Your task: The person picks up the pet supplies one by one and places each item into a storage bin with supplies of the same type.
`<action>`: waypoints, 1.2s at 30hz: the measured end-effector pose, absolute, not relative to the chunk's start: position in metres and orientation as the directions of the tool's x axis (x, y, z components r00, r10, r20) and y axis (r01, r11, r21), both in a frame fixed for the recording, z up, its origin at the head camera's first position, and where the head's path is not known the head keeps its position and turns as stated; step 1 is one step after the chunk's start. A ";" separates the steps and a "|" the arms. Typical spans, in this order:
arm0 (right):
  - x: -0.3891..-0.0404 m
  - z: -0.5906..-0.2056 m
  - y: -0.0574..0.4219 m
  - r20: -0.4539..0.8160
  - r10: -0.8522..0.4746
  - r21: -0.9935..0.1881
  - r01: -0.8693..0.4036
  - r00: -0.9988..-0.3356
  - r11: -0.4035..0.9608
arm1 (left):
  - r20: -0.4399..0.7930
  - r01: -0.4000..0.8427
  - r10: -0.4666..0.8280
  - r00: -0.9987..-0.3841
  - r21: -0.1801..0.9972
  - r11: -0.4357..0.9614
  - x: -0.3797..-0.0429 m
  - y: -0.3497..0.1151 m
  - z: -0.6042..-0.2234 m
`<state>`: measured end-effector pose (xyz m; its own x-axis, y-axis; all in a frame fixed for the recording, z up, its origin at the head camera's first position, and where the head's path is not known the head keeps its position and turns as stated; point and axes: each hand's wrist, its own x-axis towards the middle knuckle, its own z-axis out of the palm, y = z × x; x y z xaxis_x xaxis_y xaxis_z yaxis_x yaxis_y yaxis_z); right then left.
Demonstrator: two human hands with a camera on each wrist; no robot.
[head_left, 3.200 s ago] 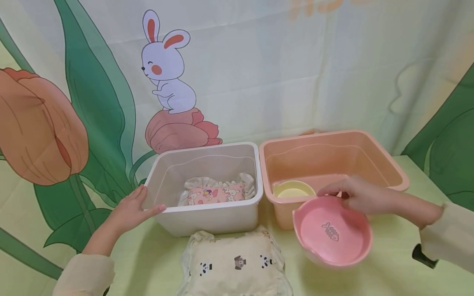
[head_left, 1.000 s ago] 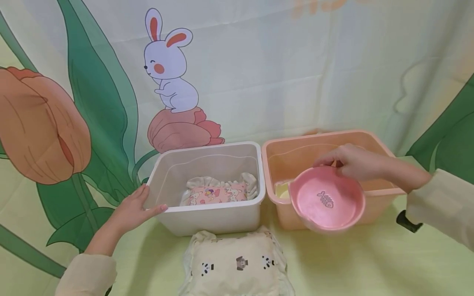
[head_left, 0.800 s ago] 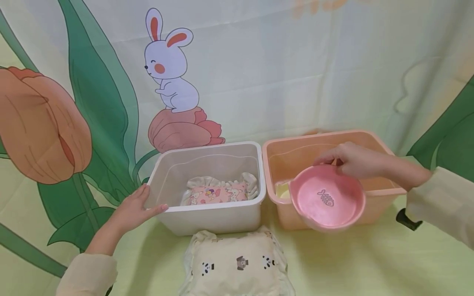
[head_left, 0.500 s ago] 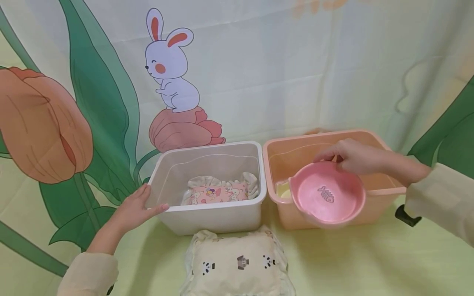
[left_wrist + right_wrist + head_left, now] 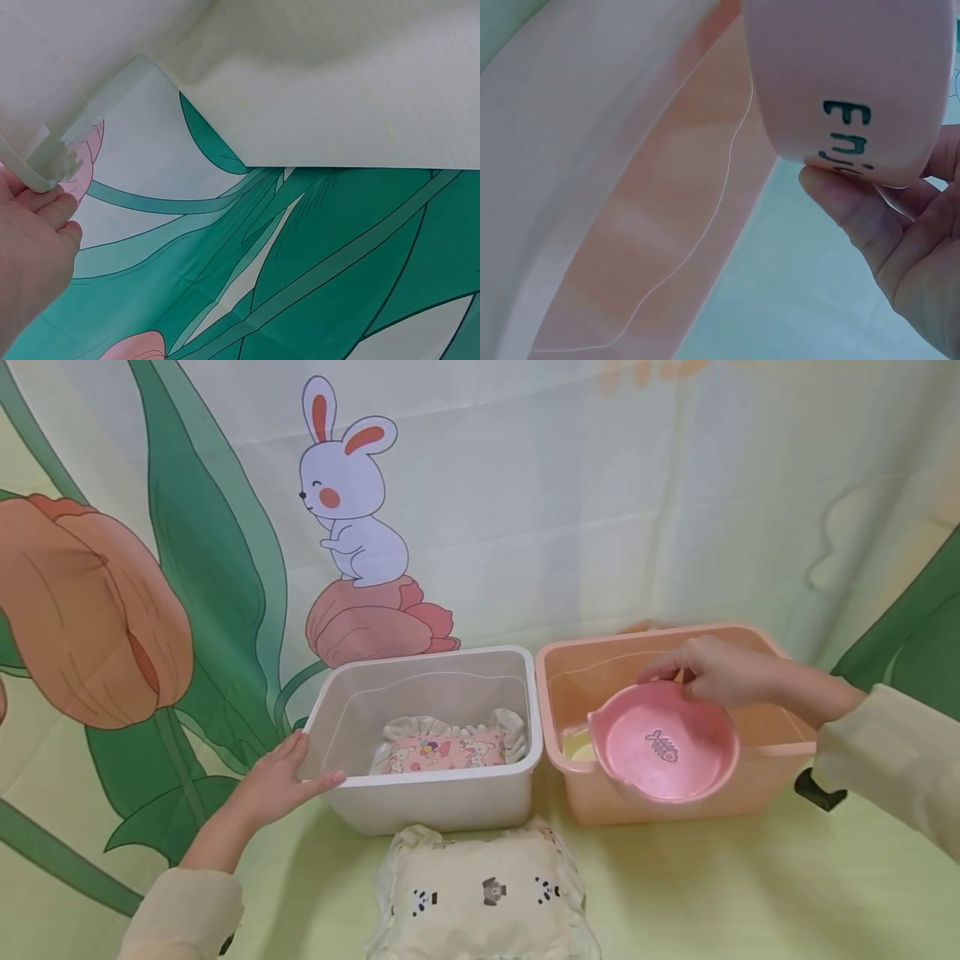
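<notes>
We see the hands well apart. The right hand (image 5: 727,672) pinches the rim of a glossy round pink bowl (image 5: 693,760), tilted, fish-bone mark facing us, at the front of a rectangular peach plastic bin (image 5: 761,785). We see part of a pale yellow dish (image 5: 579,747) inside that bin. The left hand (image 5: 277,785) rests spread on the corner rim of a rectangular white plastic bin (image 5: 435,806); we note a ruffled pink printed fabric cushion (image 5: 446,753) inside.
</notes>
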<state>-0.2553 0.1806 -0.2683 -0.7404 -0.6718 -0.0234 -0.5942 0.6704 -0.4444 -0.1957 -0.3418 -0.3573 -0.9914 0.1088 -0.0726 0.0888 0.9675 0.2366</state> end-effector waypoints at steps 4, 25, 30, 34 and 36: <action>-0.258 -0.269 0.181 -0.033 -0.667 -0.456 -0.583 -0.744 0.673 | -0.070 0.092 0.111 -0.991 0.228 0.969 -0.197 -0.342 -0.358; -0.277 -0.276 0.189 -0.010 -0.650 -0.459 -0.574 -0.760 0.679 | -0.071 0.091 0.110 -0.991 0.235 0.968 -0.197 -0.343 -0.359; -0.281 -0.278 0.190 -0.011 -0.653 -0.467 -0.574 -0.757 0.673 | -0.068 0.090 0.109 -0.992 0.238 0.967 -0.197 -0.344 -0.360; -0.283 -0.277 0.190 -0.026 -0.644 -0.471 -0.559 -0.765 0.683 | -0.068 0.090 0.109 -0.992 0.239 0.967 -0.198 -0.344 -0.360; -0.284 -0.276 0.190 -0.037 -0.637 -0.465 -0.551 -0.770 0.693 | -0.067 0.092 0.111 -0.992 0.238 0.967 -0.198 -0.345 -0.360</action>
<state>-0.2836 0.1898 -0.2760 -0.7701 -0.6368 -0.0372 -0.5506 0.6931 -0.4652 -0.1978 -0.3448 -0.3604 -0.9916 0.1107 -0.0670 0.0918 0.9669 0.2380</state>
